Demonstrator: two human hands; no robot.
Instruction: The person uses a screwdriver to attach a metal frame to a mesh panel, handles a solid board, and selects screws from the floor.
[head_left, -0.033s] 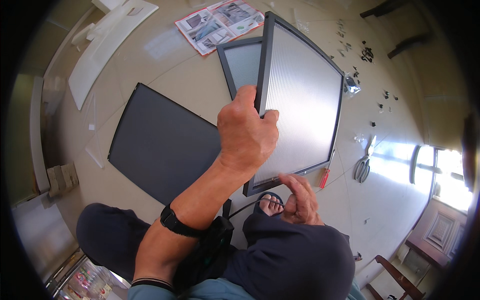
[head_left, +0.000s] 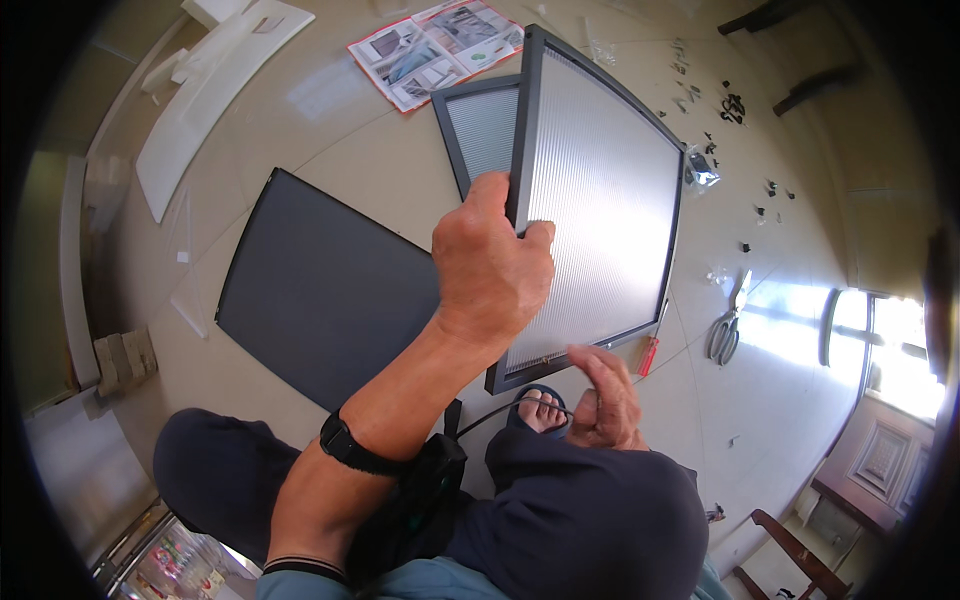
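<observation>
My left hand [head_left: 490, 265] is closed around the left side of a dark-framed panel [head_left: 605, 190], thumb on its front face. The panel has a translucent ribbed sheet inside the frame and is held up at a tilt. Just beyond its lower edge is my right hand [head_left: 607, 402], fingers bent and apart, with nothing visible in them. Behind the raised panel, partly hidden by it, lies a second dark-framed ribbed panel [head_left: 480, 125]. To the left, a flat dark grey panel [head_left: 330, 285] rests on the floor, partly covered by my left forearm.
A printed sheet [head_left: 425, 60] lies at the far side, and a white board [head_left: 200, 110] at far left. On the right floor are scissors [head_left: 727, 325], a red-handled screwdriver [head_left: 649, 355], a small plastic bag [head_left: 704, 170] and scattered small dark parts [head_left: 733, 108]. My foot [head_left: 542, 410] is below the panel.
My right hand's fingertips have shifted slightly right, away from the panel's lower edge. The panel and my left hand sit almost the same, a touch further left.
</observation>
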